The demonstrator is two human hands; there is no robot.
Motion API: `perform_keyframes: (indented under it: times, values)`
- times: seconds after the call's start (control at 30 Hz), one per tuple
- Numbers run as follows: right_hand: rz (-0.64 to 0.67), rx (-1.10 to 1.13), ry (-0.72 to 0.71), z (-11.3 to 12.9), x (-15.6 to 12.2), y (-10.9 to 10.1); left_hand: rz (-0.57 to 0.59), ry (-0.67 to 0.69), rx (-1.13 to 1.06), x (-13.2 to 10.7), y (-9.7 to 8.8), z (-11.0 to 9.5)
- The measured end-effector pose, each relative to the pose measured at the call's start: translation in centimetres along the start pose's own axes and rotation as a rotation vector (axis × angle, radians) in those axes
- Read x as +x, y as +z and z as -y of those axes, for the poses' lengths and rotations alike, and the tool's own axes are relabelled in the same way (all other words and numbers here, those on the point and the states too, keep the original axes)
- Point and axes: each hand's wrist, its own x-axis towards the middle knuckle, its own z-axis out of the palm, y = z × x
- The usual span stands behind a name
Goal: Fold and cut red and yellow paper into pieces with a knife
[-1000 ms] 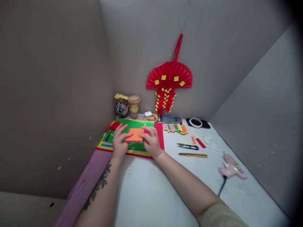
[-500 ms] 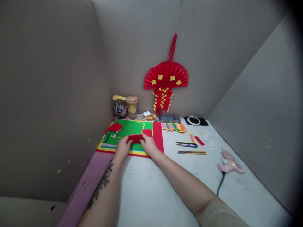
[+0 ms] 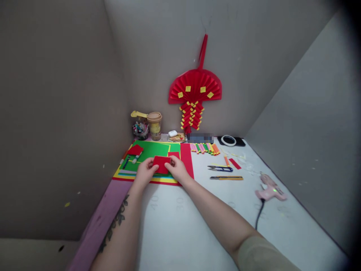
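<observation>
Between my two hands is a small piece of red paper [image 3: 162, 165], its flat face toward me. My left hand [image 3: 146, 172] pinches its left edge, and my right hand [image 3: 178, 169] pinches the right edge, both thumbs on the near face. Beneath it lie stacked sheets of coloured paper, with a green sheet [image 3: 150, 146] on top and a red sheet [image 3: 186, 160] at the right. Another red paper piece [image 3: 174, 154] shows just behind my right fingers. A folded red paper [image 3: 135, 149] and a glue stick [image 3: 137, 157] rest on the stack's left side.
Right of the stack lie thread snips [image 3: 220, 169], a utility knife [image 3: 226, 178] and a pink glue gun [image 3: 270, 190] with its cord. Rolled paper tubes [image 3: 205, 148] line the back. A red fan decoration [image 3: 195, 88] hangs on the wall; a lidded cup [image 3: 155, 126] stands back left.
The red paper has tilted, so more of its face shows toward me. Both hands keep their hold on its edges. The whole view has shifted slightly.
</observation>
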Motion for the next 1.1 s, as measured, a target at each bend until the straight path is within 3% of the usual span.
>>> perform_keyframes:
  times: [0.1,0.33,0.47,0.6,0.73,0.87,1.03,1.1]
  values:
    - [-0.049,0.086,0.025,0.4,0.0,-0.3,-0.001,-0.036,-0.034,0.0,0.1,0.1]
    - [-0.109,0.305,0.195,0.2,0.2,-0.3,-0.080,-0.281,-0.271,-0.4,1.0,0.1]
    - [-0.122,0.300,0.153,-0.3,0.4,-0.2,-0.158,-0.256,-0.317,-0.5,2.0,0.1]
    - [-0.168,0.348,0.174,-0.6,0.6,-0.2,-0.090,-0.246,-0.402,-0.7,2.7,0.0]
    - [-0.147,0.359,0.202,-0.6,0.7,-0.2,-0.128,-0.256,-0.385,-0.8,3.0,0.5]
    - [-0.139,0.254,0.200,-0.9,0.4,-0.1,-0.163,-0.237,-0.283,-0.2,2.0,1.0]
    - [-0.120,0.019,0.076,-1.0,-0.2,0.8,-0.337,-0.145,-0.196,0.7,0.2,0.9]
    - [-0.122,0.002,0.049,-0.9,-0.5,1.1,-0.339,-0.117,-0.164,0.7,0.2,0.9]
